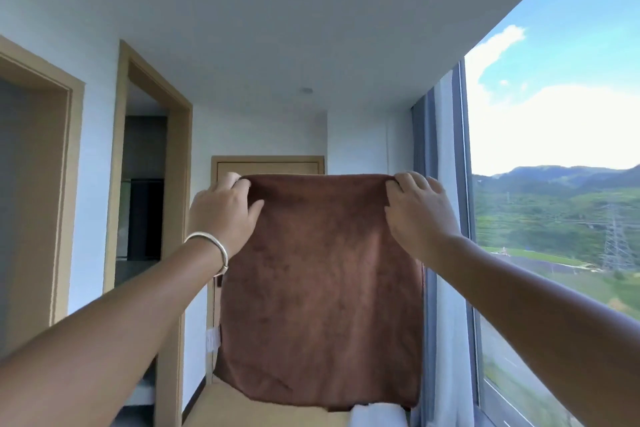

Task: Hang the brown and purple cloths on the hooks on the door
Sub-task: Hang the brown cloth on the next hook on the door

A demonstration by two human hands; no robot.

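Brown cloth (320,288) is pinched at both top corners by left hand (225,211) and right hand (417,208) fingers, held spread mid-frame toward the door (266,166), likely for hooking

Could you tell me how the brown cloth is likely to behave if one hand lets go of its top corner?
The plush brown microfibre cloth hangs limp below the left hand and right hand, so it is probably floppy, and a released corner would likely droop. Both hands hold it outstretched by pinched corners, suggesting it is light. Its napped surface probably grips rather than slips.
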